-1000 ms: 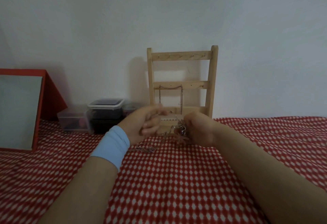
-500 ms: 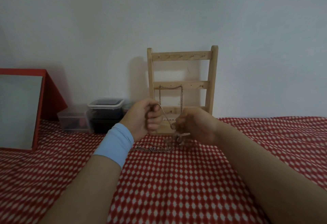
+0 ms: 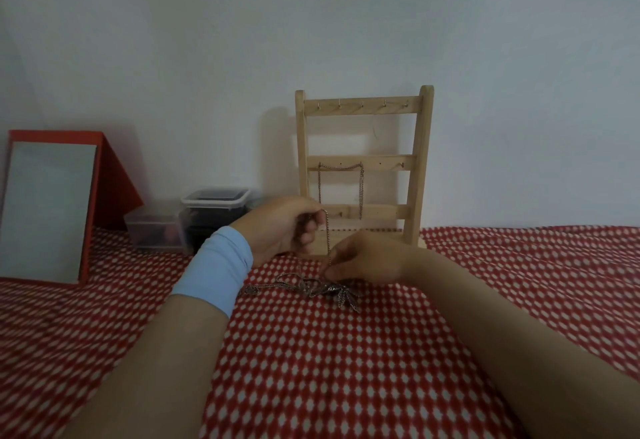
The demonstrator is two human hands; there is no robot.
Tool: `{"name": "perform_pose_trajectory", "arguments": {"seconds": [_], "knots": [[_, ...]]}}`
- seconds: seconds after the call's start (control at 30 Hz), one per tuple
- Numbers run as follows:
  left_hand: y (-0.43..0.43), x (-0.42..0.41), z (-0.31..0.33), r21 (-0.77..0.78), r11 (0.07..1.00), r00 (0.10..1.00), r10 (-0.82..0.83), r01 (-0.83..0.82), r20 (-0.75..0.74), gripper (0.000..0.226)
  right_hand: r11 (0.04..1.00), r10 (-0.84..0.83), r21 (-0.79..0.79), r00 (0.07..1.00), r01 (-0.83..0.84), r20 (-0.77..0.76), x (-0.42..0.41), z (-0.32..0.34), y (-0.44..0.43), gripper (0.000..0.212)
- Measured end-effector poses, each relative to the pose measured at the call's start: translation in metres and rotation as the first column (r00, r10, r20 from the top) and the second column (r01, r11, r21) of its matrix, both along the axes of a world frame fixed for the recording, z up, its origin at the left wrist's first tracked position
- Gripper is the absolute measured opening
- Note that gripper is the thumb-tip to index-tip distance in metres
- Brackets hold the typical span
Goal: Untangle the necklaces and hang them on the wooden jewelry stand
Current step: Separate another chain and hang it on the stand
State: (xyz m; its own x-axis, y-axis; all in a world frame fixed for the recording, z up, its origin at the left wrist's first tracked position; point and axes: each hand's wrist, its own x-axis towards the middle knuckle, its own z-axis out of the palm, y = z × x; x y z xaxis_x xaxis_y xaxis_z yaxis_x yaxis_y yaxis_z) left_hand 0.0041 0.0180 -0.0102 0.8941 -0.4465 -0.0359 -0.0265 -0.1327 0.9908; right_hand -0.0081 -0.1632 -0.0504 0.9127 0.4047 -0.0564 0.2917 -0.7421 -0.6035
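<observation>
A red-and-white patterned cloth (image 3: 311, 369) covers the surface. At the wall stands the wooden jewelry stand (image 3: 424, 161), with one necklace (image 3: 361, 192) draped on its middle rail. In front of it, the left hand (image 3: 277, 227) curls round a chain (image 3: 327, 237) and the right hand (image 3: 367, 262) pinches it lower down. The tangled necklaces (image 3: 322, 288) lie on the cloth just below.

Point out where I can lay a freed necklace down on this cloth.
Bare cloth lies right of the wooden stand and on the near side of the tangle. Crowded: before the stand, where left hand and right hand hold a chain, and left, by the plastic boxes and mirror.
</observation>
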Motion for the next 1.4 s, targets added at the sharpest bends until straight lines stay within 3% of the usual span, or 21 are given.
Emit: {"name": "perform_pose_trajectory", "arguments": {"seconds": [0.17, 0.27, 0.43, 0.53, 0.6, 0.67, 0.73, 0.8, 0.97, 1.1, 1.2, 1.3, 1.4], "knots": [[0.023, 0.004, 0.004, 0.151, 0.974, 0.979, 0.184, -0.169, -0.088, 0.031, 1.0, -0.001, 0.001, 0.999, 0.001, 0.036, 0.004, -0.008, 0.001, 0.013], [0.036, 0.006, -0.003, 0.23, 0.922, 0.943, 0.33, -0.311, -0.047, 0.024, 1.0, 0.007, 0.004, 0.999, -0.007, 0.047, 0.004, -0.008, 0.001, 0.012], [0.047, 0.013, -0.033, 0.381, 0.801, 0.883, 0.378, -0.463, 0.278, 0.026, 0.993, -0.033, 0.114, 0.995, 0.022, 0.097, 0.005, -0.011, 0.004, 0.007], [0.045, 0.011, -0.041, 0.564, 0.634, 0.842, 0.312, -0.53, 0.44, 0.028, 0.992, -0.073, 0.117, 0.985, 0.055, 0.156, 0.005, -0.014, 0.004, 0.005], [0.039, 0.01, -0.043, 0.596, 0.544, 0.792, 0.252, -0.591, 0.556, 0.027, 0.993, -0.082, 0.098, 0.975, 0.063, 0.208, 0.005, -0.015, 0.004, 0.006], [0.03, 0.009, -0.041, 0.552, 0.627, 0.771, 0.126, -0.549, 0.624, 0.034, 0.993, -0.083, 0.1, 0.966, 0.06, 0.246, 0.005, -0.015, 0.003, 0.007], [0.016, 0.01, -0.036, 0.541, 0.773, 0.835, -0.026, -0.331, 0.549, 0.039, 0.995, -0.075, 0.09, 0.956, 0.052, 0.285, 0.004, -0.016, 0.003, 0.008], [0.002, 0.011, -0.034, 0.55, 0.824, 0.878, -0.156, -0.137, 0.452, 0.034, 0.997, -0.071, 0.05, 0.935, 0.057, 0.349, 0.004, -0.018, 0.002, 0.007], [-0.004, 0.031, -0.048, 0.394, 0.918, 0.929, -0.104, -0.048, 0.356, 0.025, 0.99, -0.138, 0.099, 0.886, 0.105, 0.442, 0.012, -0.029, -0.005, 0.013], [0.007, 0.044, -0.07, 0.283, 0.959, 0.967, -0.091, 0.021, 0.238, 0.024, 0.97, -0.189, 0.206, 0.936, 0.131, 0.297, 0.016, -0.033, -0.005, 0.017], [0.013, 0.05, -0.074, 0.31, 0.951, 0.955, -0.089, -0.003, 0.283, 0.015, 0.949, -0.194, 0.28, 0.969, 0.147, 0.15, 0.015, -0.03, -0.007, 0.026], [0.012, 0.048, -0.073, 0.241, 0.97, 0.951, -0.054, -0.022, 0.305, 0.014, 0.92, -0.11, 0.374, 0.993, 0.115, -0.034, 0.01, -0.026, -0.009, 0.036], [0.011, 0.045, -0.076, 0.279, 0.96, 0.934, -0.07, -0.033, 0.35, 0.017, 0.905, -0.073, 0.412, 0.992, 0.109, -0.101, 0.008, -0.022, -0.007, 0.044]]}}
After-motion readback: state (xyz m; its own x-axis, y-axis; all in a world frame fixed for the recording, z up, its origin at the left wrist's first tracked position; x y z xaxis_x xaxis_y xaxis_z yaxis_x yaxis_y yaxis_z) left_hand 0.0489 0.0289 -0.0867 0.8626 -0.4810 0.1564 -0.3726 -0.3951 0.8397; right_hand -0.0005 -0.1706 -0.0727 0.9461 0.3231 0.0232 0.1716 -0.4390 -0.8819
